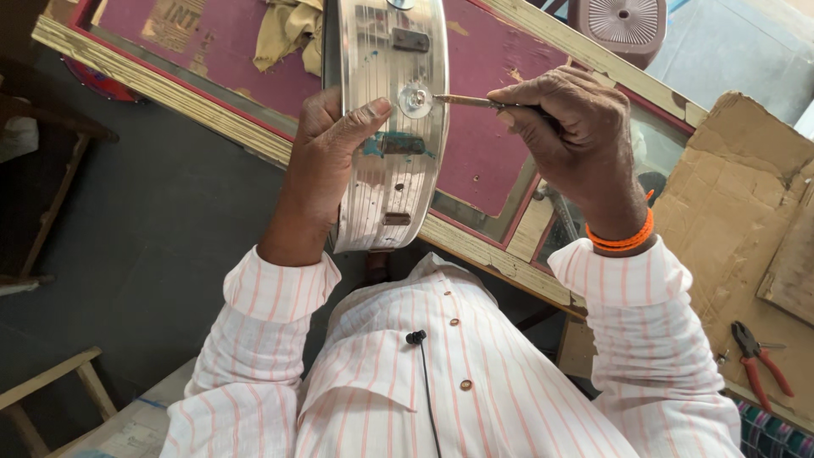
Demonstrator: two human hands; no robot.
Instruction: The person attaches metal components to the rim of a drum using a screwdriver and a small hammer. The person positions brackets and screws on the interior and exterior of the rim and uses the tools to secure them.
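Note:
My left hand (326, 148) grips a shiny ribbed metal drum-shaped casing (381, 178) held on edge, thumb pressed near a round silver washer (415, 99) on its rim. My right hand (572, 136) holds a screwdriver (465, 101) whose tip meets the screw at that washer. An orange band circles my right wrist. The casing's rim also carries small dark metal tabs and a patch of teal paint.
Under the hands lies a maroon-topped table (483, 161) with a pale wooden frame and glass panels. A yellow cloth (287, 32) rests on it. Cardboard (738, 203) with red-handled pliers (763, 365) lies at right. A brown plastic stool (623, 25) stands at the top. Wooden stools stand at left.

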